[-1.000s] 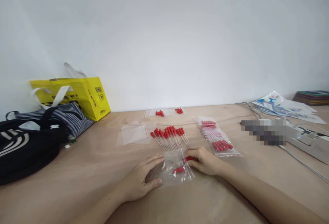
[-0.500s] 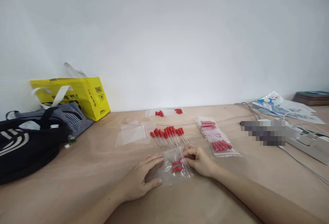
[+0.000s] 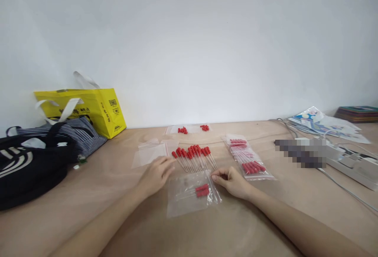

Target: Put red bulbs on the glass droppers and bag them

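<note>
A clear zip bag [image 3: 183,200] lies flat in front of me, with a few red-bulbed droppers [image 3: 202,192] inside near its right, zip-side end. My right hand [image 3: 232,181] pinches the upper right corner of that bag between thumb and fingers. Above the bag, a row of loose droppers [image 3: 196,160] lies side by side, red bulbs pointing away from me and thin stems toward me. My left hand [image 3: 156,175] is just left of this row, off the bag, its fingers stretched toward the nearest droppers and holding nothing.
Flat zip bags [image 3: 149,155] lie beyond my left hand. Filled dropper bags [image 3: 248,160] are stacked to the right. Another bag [image 3: 193,129] with red bulbs sits by the wall. A yellow bag [image 3: 110,111] and black bag [image 3: 35,174] stand left, a power strip [image 3: 351,166] right.
My left hand has let go of the zip bag's left side and moved up and left toward the loose droppers. The right hand stays at the bag's corner.
</note>
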The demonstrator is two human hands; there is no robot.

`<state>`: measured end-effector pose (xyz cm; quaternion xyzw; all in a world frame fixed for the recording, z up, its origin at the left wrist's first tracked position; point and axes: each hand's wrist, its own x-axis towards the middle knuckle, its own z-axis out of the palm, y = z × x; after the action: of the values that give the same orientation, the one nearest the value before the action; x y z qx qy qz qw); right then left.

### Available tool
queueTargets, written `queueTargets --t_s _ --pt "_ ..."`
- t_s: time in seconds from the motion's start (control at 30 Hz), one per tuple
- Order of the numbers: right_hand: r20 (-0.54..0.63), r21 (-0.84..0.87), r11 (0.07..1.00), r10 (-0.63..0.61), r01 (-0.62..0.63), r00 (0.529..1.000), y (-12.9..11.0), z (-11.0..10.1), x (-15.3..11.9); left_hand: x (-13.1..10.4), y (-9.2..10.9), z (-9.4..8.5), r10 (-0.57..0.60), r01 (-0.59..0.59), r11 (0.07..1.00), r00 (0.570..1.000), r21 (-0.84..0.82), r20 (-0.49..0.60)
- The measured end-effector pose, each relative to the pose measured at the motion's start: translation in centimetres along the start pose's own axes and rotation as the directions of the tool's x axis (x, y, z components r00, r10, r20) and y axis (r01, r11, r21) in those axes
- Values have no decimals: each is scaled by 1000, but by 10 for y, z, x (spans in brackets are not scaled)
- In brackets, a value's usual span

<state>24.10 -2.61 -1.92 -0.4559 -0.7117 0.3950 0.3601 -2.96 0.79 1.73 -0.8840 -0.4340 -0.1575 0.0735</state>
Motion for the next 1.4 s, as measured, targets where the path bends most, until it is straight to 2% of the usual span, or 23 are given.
queueTargets --t_s 0.03,0.07,0.2,0.37,0.5,0.6,0.67,0.73,0.83,0.87,0.93,1.0,1.07,1.1,1.17,1.23,1.33,1.4 --pt "-6 6 1000 11 -11 1000 1 0 0 10 -8 1 50 -46 983 999 176 -19" --pt "-8 6 1000 13 -13 1000 2 0 0 19 -16 1 75 -70 971 997 228 -14" --pt "-14 -56 998 -17 16 1000 4 2 0 44 -33 8 222 -234 929 972 285 75" --pt "-1 -65 998 -19 19 1000 6 3 0 53 -35 18 350 -380 883 924 276 154" --pt "6 -73 997 -18 18 1000 7 3 0 55 -41 18 381 -407 883 912 232 152" --pt "-32 -70 997 -23 21 999 10 3 1 51 -45 13 355 -369 911 929 183 105" --pt "-105 -49 998 -30 25 994 13 3 3 44 -41 9 309 -313 940 950 139 48" --pt "-211 -29 999 -46 41 977 14 3 4 34 -25 5 236 -233 969 971 84 -32" --pt "-300 45 993 -89 107 950 6 5 4 20 19 2 99 -108 992 985 -61 -139" --pt "-286 101 987 -94 127 954 1 6 3 16 37 3 -1 -51 949 986 -311 -164" --pt "-191 251 957 -98 145 977 -11 9 -1 14 71 6 -82 -23 740 989 -672 -125" --pt "-67 386 912 -121 138 990 -21 12 -6 16 98 10 -112 -25 570 988 -821 -108" --pt "12 475 870 -152 128 988 -26 16 -8 19 113 15 -171 -17 487 979 -873 -114" --pt "30 501 857 -156 120 987 -26 17 -9 21 116 17 -197 -17 479 972 -877 -127" --pt "28 509 856 -118 88 993 -23 15 -8 21 114 18 -222 -10 529 963 -849 -149" --pt "-20 460 886 -58 61 998 -18 5 -5 16 101 16 -190 9 637 971 -771 -146" --pt "-119 279 959 -19 52 993 -11 -27 -3 2 71 9 -41 -8 796 997 -605 -68" --pt "-98 68 998 -9 16 995 -7 -55 -5 -9 49 3 93 -76 860 996 -505 7"
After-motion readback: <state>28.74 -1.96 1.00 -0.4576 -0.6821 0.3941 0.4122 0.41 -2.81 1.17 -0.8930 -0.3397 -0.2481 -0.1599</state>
